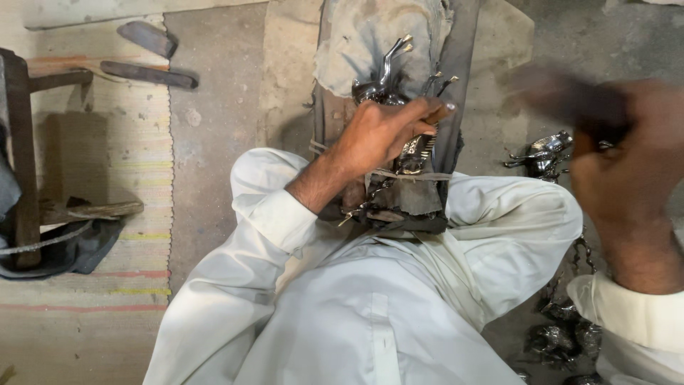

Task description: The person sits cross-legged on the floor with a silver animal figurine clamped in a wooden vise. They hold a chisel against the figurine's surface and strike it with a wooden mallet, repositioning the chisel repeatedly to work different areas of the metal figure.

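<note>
My left hand (381, 135) presses down on a shiny metal figurine (395, 89) that lies on a worn board (456, 64) padded with grey cloth (370, 36). The fingers also pinch a thin tool (440, 113) against the figurine. Cords tie the work to the board near my lap. My right hand (627, 164) is raised at the right, blurred, gripping a dark hammer-like tool (563, 96). I sit cross-legged in white clothes behind the board.
More shiny metal figurines lie at the right (545, 153) and lower right (563, 335). Two dark flat blades (146, 53) lie on the striped mat (107, 214) at upper left. A dark wooden frame (25, 157) and stick (92, 210) stand left.
</note>
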`<action>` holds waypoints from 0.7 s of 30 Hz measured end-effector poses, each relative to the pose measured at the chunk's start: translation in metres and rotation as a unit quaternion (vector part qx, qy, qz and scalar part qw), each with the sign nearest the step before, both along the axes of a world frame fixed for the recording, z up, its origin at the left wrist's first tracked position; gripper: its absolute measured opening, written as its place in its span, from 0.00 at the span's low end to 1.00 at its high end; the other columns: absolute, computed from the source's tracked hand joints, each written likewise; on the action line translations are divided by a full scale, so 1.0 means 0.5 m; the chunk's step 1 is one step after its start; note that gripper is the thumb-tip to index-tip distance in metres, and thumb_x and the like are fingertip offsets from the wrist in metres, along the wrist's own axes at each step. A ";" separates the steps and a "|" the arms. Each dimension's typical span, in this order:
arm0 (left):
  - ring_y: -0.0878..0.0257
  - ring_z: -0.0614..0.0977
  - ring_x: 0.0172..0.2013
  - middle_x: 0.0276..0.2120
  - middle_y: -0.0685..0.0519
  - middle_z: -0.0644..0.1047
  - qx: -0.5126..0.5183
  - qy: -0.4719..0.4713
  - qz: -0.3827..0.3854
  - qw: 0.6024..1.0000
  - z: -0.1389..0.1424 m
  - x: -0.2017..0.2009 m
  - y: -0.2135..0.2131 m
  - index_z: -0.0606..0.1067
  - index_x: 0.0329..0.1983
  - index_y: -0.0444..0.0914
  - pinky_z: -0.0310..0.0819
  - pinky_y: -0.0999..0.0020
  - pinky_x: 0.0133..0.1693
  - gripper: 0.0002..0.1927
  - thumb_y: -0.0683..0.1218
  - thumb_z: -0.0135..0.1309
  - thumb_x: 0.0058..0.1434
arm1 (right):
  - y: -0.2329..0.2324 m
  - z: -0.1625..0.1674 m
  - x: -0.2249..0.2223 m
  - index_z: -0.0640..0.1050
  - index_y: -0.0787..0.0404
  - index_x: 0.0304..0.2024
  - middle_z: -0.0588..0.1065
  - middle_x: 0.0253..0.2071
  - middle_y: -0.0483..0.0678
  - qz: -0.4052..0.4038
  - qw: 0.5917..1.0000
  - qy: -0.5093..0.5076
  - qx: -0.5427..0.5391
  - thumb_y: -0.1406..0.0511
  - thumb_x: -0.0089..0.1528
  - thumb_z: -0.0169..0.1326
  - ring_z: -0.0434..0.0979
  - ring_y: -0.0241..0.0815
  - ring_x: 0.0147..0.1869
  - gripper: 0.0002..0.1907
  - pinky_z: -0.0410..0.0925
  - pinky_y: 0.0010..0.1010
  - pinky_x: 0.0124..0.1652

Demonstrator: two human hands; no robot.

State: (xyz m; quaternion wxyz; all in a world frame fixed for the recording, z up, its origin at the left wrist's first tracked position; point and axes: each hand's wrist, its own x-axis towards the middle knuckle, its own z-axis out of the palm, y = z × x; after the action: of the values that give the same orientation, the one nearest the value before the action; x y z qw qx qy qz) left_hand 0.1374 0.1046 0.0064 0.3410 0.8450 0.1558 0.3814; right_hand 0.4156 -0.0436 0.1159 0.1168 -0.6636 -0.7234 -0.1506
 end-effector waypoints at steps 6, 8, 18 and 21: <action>0.59 0.89 0.47 0.48 0.48 0.84 -0.048 -0.028 0.029 0.998 0.006 -0.004 -0.008 0.72 0.61 0.39 0.86 0.68 0.44 0.21 0.33 0.57 0.67 | 0.009 0.026 -0.026 0.80 0.62 0.48 0.76 0.41 0.54 -0.018 0.999 -0.039 -0.025 0.76 0.54 0.61 0.75 0.56 0.49 0.18 0.68 0.40 0.51; 0.60 0.89 0.47 0.47 0.49 0.84 -0.068 -0.046 0.034 0.996 0.014 -0.005 -0.004 0.72 0.61 0.40 0.87 0.67 0.46 0.19 0.36 0.60 0.68 | 0.008 0.034 -0.022 0.80 0.63 0.47 0.77 0.41 0.54 -0.024 0.997 -0.060 -0.034 0.75 0.53 0.62 0.75 0.56 0.47 0.18 0.69 0.41 0.50; 0.55 0.89 0.42 0.42 0.48 0.84 -0.010 0.022 -0.013 1.000 0.029 -0.012 0.012 0.72 0.58 0.40 0.83 0.64 0.38 0.19 0.41 0.63 0.65 | 0.013 -0.018 -0.011 0.79 0.66 0.45 0.77 0.39 0.55 0.041 0.996 0.079 0.030 0.76 0.59 0.64 0.77 0.56 0.42 0.13 0.68 0.40 0.44; 0.55 0.88 0.40 0.40 0.49 0.84 -0.023 0.055 0.000 0.998 0.018 -0.008 0.010 0.71 0.59 0.41 0.82 0.63 0.36 0.20 0.42 0.64 0.67 | 0.000 -0.051 -0.002 0.75 0.65 0.49 0.75 0.43 0.53 -0.006 0.953 0.299 0.046 0.71 0.68 0.63 0.75 0.52 0.39 0.10 0.66 0.36 0.41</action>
State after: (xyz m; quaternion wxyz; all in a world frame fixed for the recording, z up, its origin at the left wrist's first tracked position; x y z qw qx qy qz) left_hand 0.1333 0.1098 0.0153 0.3509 0.8569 0.1832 0.3303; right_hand 0.4145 -0.0435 0.0905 0.3574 -0.6764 -0.6437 0.0207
